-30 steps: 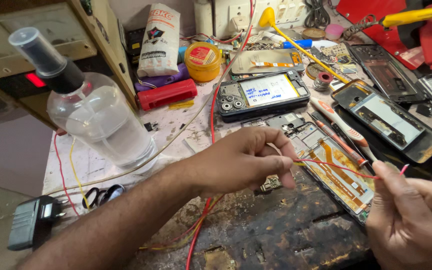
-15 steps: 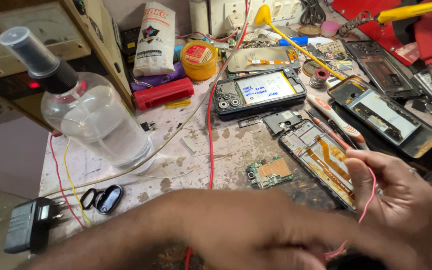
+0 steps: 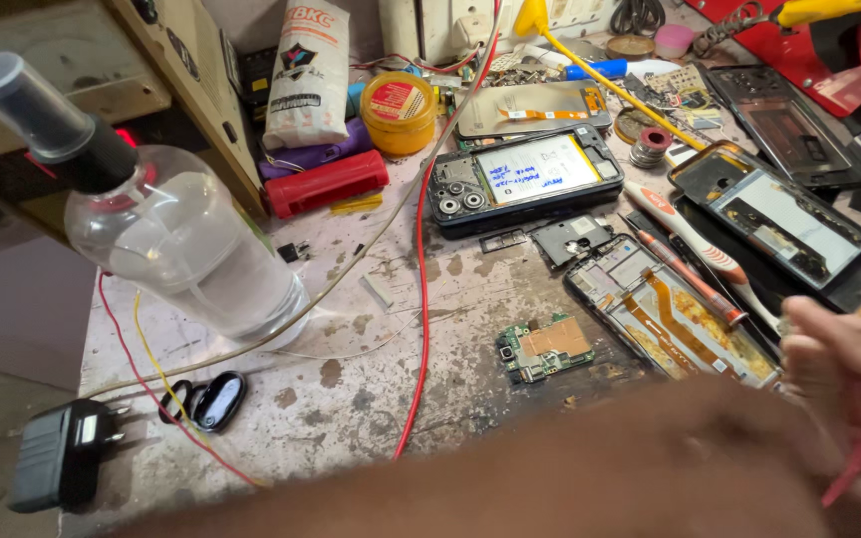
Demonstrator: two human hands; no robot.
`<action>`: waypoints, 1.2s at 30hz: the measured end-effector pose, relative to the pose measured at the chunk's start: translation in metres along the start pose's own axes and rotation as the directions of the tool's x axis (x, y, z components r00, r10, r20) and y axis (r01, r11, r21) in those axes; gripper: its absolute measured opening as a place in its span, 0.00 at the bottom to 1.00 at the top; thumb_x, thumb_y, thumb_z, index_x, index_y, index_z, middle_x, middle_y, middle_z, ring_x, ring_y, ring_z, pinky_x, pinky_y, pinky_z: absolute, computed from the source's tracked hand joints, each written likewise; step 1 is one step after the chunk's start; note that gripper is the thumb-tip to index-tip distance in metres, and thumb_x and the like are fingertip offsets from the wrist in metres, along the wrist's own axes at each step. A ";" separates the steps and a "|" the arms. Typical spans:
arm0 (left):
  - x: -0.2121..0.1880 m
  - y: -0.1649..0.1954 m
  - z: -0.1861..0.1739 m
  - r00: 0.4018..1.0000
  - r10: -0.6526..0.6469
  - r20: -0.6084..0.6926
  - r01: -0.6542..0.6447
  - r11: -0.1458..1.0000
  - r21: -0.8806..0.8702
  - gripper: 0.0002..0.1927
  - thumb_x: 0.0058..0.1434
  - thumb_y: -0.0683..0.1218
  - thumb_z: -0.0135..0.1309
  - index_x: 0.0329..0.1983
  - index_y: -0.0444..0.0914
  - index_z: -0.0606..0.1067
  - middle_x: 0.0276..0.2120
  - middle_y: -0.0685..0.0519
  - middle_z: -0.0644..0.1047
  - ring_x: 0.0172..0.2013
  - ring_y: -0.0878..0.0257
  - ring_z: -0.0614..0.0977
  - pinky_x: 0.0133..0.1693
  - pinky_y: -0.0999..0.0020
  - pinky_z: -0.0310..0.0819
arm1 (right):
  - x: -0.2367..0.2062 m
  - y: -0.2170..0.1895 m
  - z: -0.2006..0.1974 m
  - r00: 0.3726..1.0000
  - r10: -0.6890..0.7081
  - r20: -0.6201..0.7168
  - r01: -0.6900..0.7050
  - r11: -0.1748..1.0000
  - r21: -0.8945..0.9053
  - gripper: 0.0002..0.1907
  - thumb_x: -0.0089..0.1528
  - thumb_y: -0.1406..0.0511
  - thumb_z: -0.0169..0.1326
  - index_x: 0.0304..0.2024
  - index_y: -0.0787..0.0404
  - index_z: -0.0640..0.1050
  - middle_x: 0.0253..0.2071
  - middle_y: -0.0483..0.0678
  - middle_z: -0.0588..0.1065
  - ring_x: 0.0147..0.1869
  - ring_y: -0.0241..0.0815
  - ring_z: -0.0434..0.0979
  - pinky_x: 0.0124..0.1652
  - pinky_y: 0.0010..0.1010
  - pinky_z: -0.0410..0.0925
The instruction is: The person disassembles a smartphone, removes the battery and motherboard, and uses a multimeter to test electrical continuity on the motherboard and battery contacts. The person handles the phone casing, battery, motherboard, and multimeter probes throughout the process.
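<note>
Both hands sit blurred at the lower right: the right hand (image 3: pixel 854 384) is curled around a thin red wire (image 3: pixel 846 476), while the left hand is hidden past its forearm (image 3: pixel 590 478), so its grip cannot be told. They hover over a stained, cluttered worktop (image 3: pixel 351 399) beside an opened phone (image 3: pixel 670 314) and a small green circuit board (image 3: pixel 542 348). Farther back stand a white pouch (image 3: pixel 309 75), a yellow tin (image 3: pixel 398 112), a red case (image 3: pixel 326 183) and, at left, a clear bottle (image 3: pixel 166 234).

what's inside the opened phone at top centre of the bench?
Inside the opened phone: a white battery with blue handwriting fills the middle, and camera lenses sit at its left end. Anything beneath the battery is covered.
</note>
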State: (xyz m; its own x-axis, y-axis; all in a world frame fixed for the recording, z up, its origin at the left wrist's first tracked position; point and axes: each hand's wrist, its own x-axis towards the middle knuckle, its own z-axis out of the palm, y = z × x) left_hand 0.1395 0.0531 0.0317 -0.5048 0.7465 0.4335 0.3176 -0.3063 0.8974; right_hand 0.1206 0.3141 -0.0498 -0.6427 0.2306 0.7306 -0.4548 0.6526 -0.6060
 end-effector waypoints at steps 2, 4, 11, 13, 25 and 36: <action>0.014 0.035 -0.030 0.977 -0.063 -0.203 0.076 0.996 0.055 0.10 0.78 0.46 0.46 0.48 0.34 0.74 0.40 0.49 0.77 0.43 0.61 0.80 0.50 0.66 0.79 | -0.007 0.017 -0.003 0.996 0.078 -0.051 -0.070 0.988 0.136 0.11 0.78 0.68 0.51 0.59 0.71 0.73 0.49 0.51 0.72 0.48 0.36 0.74 0.54 0.24 0.69; 0.034 0.039 -0.063 0.935 -0.141 -0.326 0.264 0.889 0.373 0.10 0.72 0.47 0.51 0.44 0.36 0.77 0.33 0.50 0.80 0.34 0.61 0.83 0.40 0.63 0.80 | -0.014 0.032 -0.005 0.985 0.143 -0.101 -0.111 0.956 0.273 0.11 0.79 0.68 0.52 0.59 0.70 0.71 0.49 0.50 0.73 0.48 0.36 0.75 0.56 0.26 0.70; 0.012 -0.008 -0.092 0.937 -0.218 -0.273 0.349 0.589 0.729 0.07 0.64 0.44 0.51 0.40 0.36 0.76 0.29 0.45 0.81 0.32 0.50 0.85 0.36 0.55 0.77 | -0.024 0.061 -0.014 0.993 0.115 -0.019 -0.096 0.898 0.429 0.06 0.79 0.71 0.55 0.49 0.68 0.72 0.44 0.53 0.75 0.44 0.38 0.78 0.53 0.24 0.71; 0.010 -0.010 -0.086 0.944 -0.175 -0.279 0.326 0.615 0.718 0.08 0.63 0.44 0.51 0.41 0.36 0.76 0.29 0.44 0.80 0.32 0.47 0.84 0.35 0.53 0.76 | -0.024 0.063 -0.014 0.995 0.096 0.023 -0.097 0.901 0.423 0.06 0.78 0.73 0.55 0.49 0.68 0.71 0.45 0.55 0.75 0.45 0.38 0.78 0.54 0.22 0.71; -0.006 -0.024 -0.084 0.931 -0.211 -0.299 0.366 0.543 0.756 0.11 0.64 0.45 0.50 0.49 0.42 0.70 0.24 0.46 0.78 0.29 0.45 0.83 0.33 0.49 0.75 | 0.000 0.020 0.009 0.983 -0.113 0.146 0.104 0.992 0.066 0.12 0.67 0.75 0.63 0.49 0.63 0.74 0.44 0.54 0.76 0.44 0.38 0.81 0.48 0.23 0.75; -0.005 -0.015 -0.089 0.900 -0.357 -0.249 0.412 0.512 0.754 0.11 0.67 0.48 0.49 0.49 0.41 0.66 0.23 0.45 0.78 0.29 0.43 0.81 0.32 0.45 0.71 | 0.049 -0.048 0.028 0.842 -0.222 0.491 0.196 0.975 0.105 0.14 0.56 0.70 0.66 0.43 0.61 0.80 0.39 0.46 0.82 0.41 0.32 0.84 0.43 0.19 0.76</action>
State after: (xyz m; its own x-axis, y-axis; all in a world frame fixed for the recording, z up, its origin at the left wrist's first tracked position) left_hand 0.0658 0.0020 0.0233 -0.7679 0.6342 0.0900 0.5597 0.5961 0.5756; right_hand 0.0942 0.2739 0.0060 -0.7430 -0.3050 0.5958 -0.6341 0.6056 -0.4808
